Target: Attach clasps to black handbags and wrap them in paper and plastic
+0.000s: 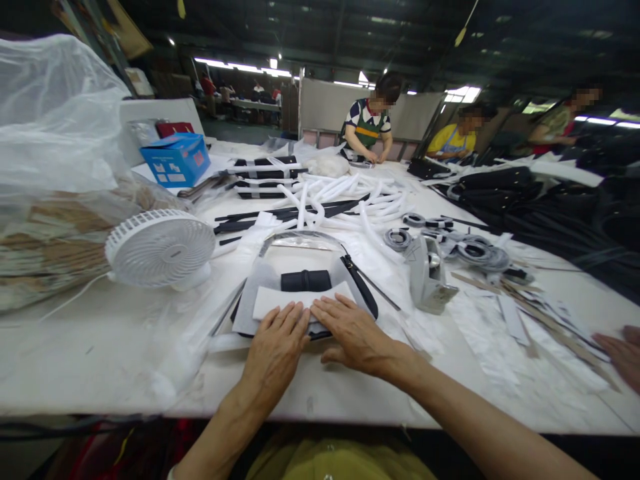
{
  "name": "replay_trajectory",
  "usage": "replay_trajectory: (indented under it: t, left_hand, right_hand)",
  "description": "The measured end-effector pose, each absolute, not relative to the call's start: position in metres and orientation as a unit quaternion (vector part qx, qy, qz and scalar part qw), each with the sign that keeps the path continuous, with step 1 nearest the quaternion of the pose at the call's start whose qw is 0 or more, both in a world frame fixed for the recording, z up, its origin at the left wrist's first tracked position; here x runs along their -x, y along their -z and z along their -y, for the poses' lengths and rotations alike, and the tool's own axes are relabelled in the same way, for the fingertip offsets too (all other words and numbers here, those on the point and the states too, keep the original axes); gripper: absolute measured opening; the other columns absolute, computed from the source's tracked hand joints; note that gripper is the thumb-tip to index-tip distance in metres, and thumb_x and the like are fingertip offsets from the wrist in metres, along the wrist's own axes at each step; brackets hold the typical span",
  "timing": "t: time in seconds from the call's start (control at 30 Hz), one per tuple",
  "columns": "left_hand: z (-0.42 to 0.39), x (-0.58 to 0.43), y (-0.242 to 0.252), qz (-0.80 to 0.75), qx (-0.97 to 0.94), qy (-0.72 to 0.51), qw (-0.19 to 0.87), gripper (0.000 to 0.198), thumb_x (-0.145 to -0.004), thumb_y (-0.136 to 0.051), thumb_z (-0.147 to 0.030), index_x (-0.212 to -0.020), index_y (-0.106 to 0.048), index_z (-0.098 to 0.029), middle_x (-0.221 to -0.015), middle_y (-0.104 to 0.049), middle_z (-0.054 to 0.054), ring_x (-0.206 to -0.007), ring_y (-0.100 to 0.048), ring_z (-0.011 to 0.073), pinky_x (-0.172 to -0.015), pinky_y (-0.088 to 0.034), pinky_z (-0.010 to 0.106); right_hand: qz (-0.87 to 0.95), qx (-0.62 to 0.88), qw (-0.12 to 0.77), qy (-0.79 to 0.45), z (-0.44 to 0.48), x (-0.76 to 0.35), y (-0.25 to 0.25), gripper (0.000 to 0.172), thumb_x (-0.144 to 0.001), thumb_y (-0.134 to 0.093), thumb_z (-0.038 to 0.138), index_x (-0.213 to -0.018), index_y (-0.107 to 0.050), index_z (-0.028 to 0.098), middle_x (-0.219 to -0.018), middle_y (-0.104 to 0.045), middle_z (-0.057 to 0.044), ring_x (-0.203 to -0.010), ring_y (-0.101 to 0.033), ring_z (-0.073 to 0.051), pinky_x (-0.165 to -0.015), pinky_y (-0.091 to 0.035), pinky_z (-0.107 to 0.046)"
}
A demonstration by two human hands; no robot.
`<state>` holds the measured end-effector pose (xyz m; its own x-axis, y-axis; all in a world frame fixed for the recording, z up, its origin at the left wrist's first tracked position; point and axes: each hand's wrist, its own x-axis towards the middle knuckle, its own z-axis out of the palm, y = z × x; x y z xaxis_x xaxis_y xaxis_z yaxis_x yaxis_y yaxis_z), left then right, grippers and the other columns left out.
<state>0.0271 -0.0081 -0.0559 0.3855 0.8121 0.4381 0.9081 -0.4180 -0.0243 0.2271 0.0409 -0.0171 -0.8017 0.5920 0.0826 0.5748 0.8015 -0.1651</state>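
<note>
A black handbag [367, 293] lies flat in front of me, mostly covered by thin white tissue paper [246, 303]. Its handle, wrapped in clear film, arches away from me. On the tissue sits a black cylindrical piece [306, 281], with a folded white sheet [280, 301] just on my side of it. My left hand [280, 337] rests on the near edge of that sheet, fingers stretched out. Beside it, my right hand [353, 330] lies flat on the sheet too, thumb apart. The fingertips of both hands nearly meet. Most of the bag is hidden under the paper.
A white fan [163, 247] and a blue box [175, 160] stand left; a tape dispenser [427, 277] stands right. White foam tubes [345, 193] and black strips lie beyond the bag. Another person's hand [623, 353] reaches in at far right. A co-worker [367, 127] stands across the table.
</note>
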Motion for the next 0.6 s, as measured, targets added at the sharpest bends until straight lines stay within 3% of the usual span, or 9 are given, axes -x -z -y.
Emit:
replay_trajectory:
  t: [0.13, 0.3, 0.43, 0.6]
  left_hand:
    - [0.012, -0.03, 0.06, 0.506, 0.833, 0.134, 0.179, 0.044, -0.091, -0.046, -0.02, -0.134, -0.051, -0.009, -0.139, -0.054, 0.013, -0.127, -0.049, 0.0289, -0.106, -0.038, 0.046]
    - [0.004, -0.033, 0.061, 0.459, 0.841, 0.081, 0.274, 0.042, -0.088, -0.038, -0.005, -0.127, -0.054, -0.001, -0.127, -0.06, 0.021, -0.116, -0.058, 0.0329, -0.096, -0.046, 0.047]
    - [-0.003, -0.026, 0.056, 0.414, 0.856, 0.08, 0.3, 0.037, -0.089, -0.039, -0.004, -0.123, -0.055, 0.0, -0.121, -0.063, 0.022, -0.109, -0.062, 0.0308, -0.089, -0.05, 0.041]
    - [-0.006, -0.018, 0.057, 0.393, 0.859, 0.113, 0.309, 0.036, -0.091, -0.039, -0.005, -0.123, -0.053, -0.001, -0.12, -0.063, 0.02, -0.108, -0.062, 0.0286, -0.089, -0.05, 0.039]
  right_hand:
    - [0.95, 0.299, 0.051, -0.075, -0.045, -0.23, 0.018, 0.089, -0.069, -0.083, 0.039, -0.142, -0.041, 0.01, -0.144, -0.046, -0.016, -0.134, -0.041, -0.029, -0.115, -0.027, -0.047]
    - [0.952, 0.296, 0.052, -0.05, -0.048, -0.225, 0.018, 0.088, -0.065, -0.086, 0.035, -0.139, -0.044, 0.01, -0.141, -0.049, -0.017, -0.132, -0.043, -0.03, -0.114, -0.028, -0.049]
    - [0.948, 0.312, 0.056, -0.013, -0.043, -0.218, 0.018, 0.084, -0.065, -0.087, 0.033, -0.135, -0.048, 0.009, -0.138, -0.052, -0.019, -0.128, -0.046, -0.032, -0.111, -0.031, -0.051]
    - [0.945, 0.316, 0.077, 0.028, -0.037, -0.213, 0.016, 0.069, -0.075, -0.079, 0.029, -0.134, -0.048, 0.007, -0.137, -0.053, -0.019, -0.128, -0.046, -0.032, -0.11, -0.033, -0.05]
